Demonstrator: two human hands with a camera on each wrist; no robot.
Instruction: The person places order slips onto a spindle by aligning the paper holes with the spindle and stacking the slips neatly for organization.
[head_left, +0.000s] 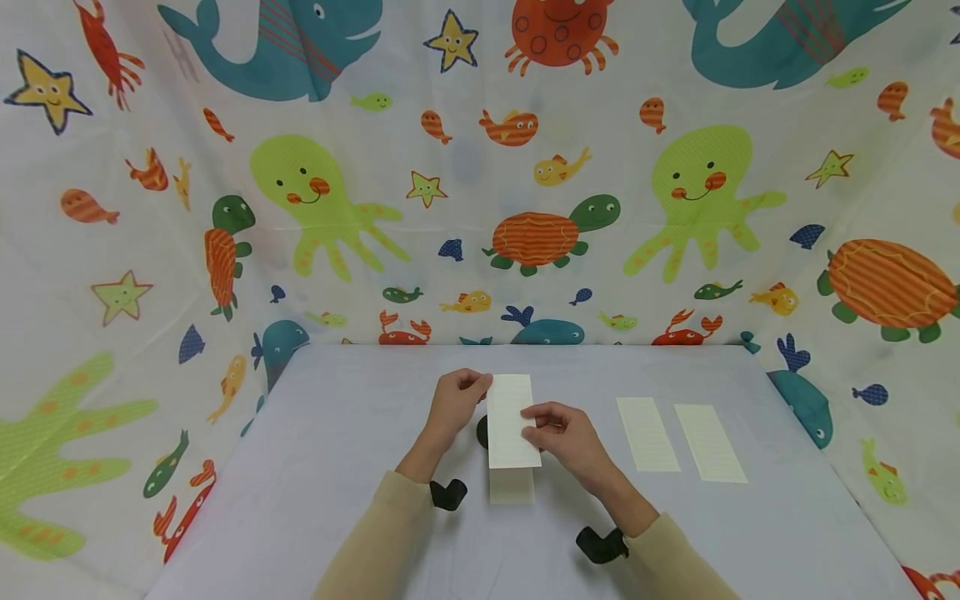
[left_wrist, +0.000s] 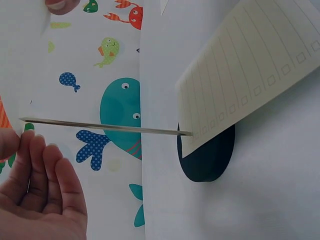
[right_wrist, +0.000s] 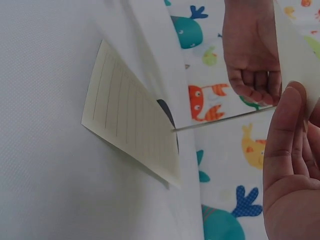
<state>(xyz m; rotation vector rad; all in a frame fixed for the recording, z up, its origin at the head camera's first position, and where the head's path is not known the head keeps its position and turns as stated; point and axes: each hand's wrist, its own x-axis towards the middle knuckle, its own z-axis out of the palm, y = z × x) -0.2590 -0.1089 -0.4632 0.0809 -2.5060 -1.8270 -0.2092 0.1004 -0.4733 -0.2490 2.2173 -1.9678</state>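
Both hands hold a pale paper sheet [head_left: 512,421] above a paper spike. My left hand [head_left: 456,404] pinches its left edge near the far corner; my right hand [head_left: 566,433] grips the right edge. In the left wrist view, the thin metal spike [left_wrist: 110,127] rises from a round black base [left_wrist: 207,162], its tip close beneath the held sheet. Whether the tip pierces it I cannot tell. Low on the spike, near the base, sits a lined sheet [right_wrist: 127,112] with a row of small boxes, tilted, the spike passing through it.
Two more pale lined sheets [head_left: 648,433] [head_left: 711,443] lie side by side on the white table [head_left: 337,467], right of my right hand. Behind the table hangs a curtain [head_left: 465,292] printed with sea animals. Dark wrist cameras [head_left: 600,546] sit at both sleeves.
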